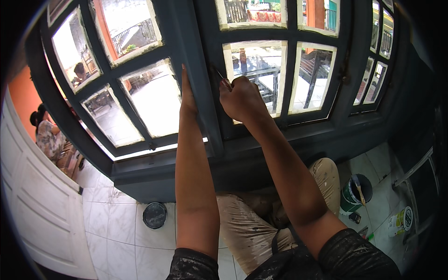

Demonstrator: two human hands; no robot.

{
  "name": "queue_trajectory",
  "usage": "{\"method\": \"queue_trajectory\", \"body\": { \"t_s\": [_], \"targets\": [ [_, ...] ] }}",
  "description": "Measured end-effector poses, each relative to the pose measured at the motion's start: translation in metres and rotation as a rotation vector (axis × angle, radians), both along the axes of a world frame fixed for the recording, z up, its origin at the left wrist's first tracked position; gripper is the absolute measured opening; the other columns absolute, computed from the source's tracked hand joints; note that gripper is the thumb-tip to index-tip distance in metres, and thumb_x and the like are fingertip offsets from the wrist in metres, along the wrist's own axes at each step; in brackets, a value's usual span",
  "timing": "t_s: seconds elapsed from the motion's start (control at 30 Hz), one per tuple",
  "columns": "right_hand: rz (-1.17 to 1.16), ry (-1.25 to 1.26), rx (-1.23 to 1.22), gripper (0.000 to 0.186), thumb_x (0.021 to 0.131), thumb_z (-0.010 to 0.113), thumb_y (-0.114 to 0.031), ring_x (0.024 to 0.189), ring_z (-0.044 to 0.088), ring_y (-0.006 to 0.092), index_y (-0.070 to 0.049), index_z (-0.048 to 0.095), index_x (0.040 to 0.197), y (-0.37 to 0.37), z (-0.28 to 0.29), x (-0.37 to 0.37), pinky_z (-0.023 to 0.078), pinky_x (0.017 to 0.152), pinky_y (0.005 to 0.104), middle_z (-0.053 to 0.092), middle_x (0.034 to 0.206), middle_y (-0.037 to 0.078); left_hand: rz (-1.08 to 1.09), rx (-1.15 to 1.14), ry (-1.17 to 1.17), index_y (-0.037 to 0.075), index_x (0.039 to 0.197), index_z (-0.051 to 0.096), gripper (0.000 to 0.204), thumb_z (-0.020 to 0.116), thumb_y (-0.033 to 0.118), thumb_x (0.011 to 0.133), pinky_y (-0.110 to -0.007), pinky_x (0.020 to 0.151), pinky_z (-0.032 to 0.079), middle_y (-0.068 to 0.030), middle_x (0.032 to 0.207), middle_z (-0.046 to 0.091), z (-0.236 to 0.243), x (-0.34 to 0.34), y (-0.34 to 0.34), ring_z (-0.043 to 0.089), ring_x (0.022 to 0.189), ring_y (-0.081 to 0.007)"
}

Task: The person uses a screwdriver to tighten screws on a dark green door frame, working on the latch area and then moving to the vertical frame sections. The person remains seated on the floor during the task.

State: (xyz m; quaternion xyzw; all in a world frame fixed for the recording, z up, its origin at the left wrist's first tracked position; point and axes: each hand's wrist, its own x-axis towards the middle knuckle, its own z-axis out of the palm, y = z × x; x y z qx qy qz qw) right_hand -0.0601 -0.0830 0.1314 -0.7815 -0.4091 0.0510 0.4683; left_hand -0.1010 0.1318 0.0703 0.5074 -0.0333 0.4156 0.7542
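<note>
My left hand (pixel 187 93) lies edge-on against the dark grey window post (pixel 196 46), fingers stretched upward and holding nothing. Closed in a fist, my right hand (pixel 243 97) grips a slim hand tool (pixel 220 74) with a thin metal shaft and what looks like a reddish handle. Its tip points up and left at the dark frame (pixel 213 51) of the middle window sash. My fingers hide most of the tool, so its exact kind does not show. Pale masking strips border the window panes (pixel 259 60) beside both hands.
A paint bucket (pixel 351 199) with a brush (pixel 358 189) across it stands on the tiles at right, near a smaller white-and-green can (pixel 400 221). A round dark lid (pixel 155 215) lies at left. A white panelled door (pixel 35 200) is far left; a person (pixel 48 135) sits beyond.
</note>
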Motion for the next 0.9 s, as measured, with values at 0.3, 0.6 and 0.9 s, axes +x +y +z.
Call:
{"method": "queue_trajectory", "body": {
  "t_s": [0.3,0.6,0.9],
  "targets": [
    [0.032,-0.012,-0.074,0.046,0.103,0.051,-0.030,0.109,0.070,0.0481,0.011,0.064,0.120,-0.010,0.010,-0.007,0.057,0.094,0.0511,0.069,0.113,0.036,0.006,-0.038,0.021,0.006,0.133,0.066,0.081,0.038,0.075,0.101,-0.034,0.092,0.057,-0.0112,0.117,0.072,0.004,-0.002,-0.010,0.070,0.104,-0.0224],
    [-0.020,-0.037,-0.095,0.054,0.103,0.054,-0.037,0.117,0.066,0.0483,0.012,0.061,0.124,-0.003,0.013,-0.004,0.053,0.100,0.0514,0.066,0.122,0.037,-0.009,-0.028,0.000,0.006,0.140,0.060,0.082,0.037,0.075,0.101,-0.039,0.097,0.056,-0.0133,0.125,0.069,0.007,0.001,-0.010,0.068,0.110,-0.0260],
    [-0.002,-0.100,-0.219,0.045,0.095,0.059,-0.022,0.124,0.064,0.0411,0.005,0.061,0.130,-0.008,0.037,-0.010,0.051,0.107,0.0459,0.067,0.129,0.028,-0.097,0.007,0.004,0.006,0.144,0.057,0.084,0.038,0.075,0.101,-0.042,0.101,0.055,-0.0155,0.130,0.067,0.007,-0.008,-0.010,0.067,0.115,-0.0291]
  ]
}}
